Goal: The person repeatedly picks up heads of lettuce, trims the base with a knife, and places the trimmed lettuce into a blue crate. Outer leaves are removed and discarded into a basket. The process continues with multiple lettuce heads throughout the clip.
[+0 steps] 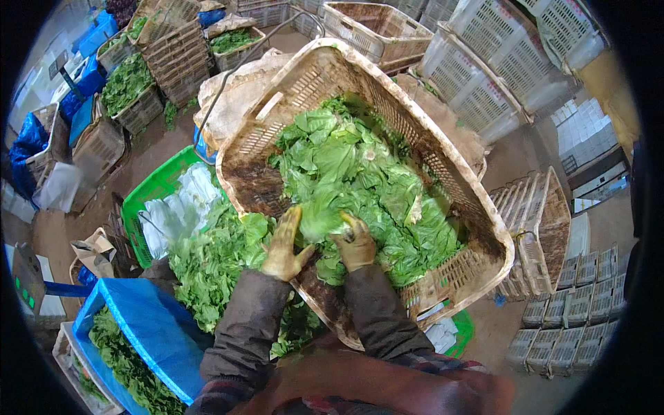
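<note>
A large, dirt-stained white plastic crate tilts in front of me, holding a heap of leafy green lettuce. At its near side, a motion-blurred lettuce head lies between my hands. My right hand, in a soiled yellowish glove, has its fingers curled at the pale base of that head. My left hand, gloved alike, is spread beside it over the crate's near left rim, thumb apart from the fingers. More loose greens are piled left of my left forearm.
A green crate with white plastic bags stands at left. Blue sheeting covers part of a greens crate at lower left. Stacked crates rise at back left; others stand at back right. A thin metal rod arches behind the crate.
</note>
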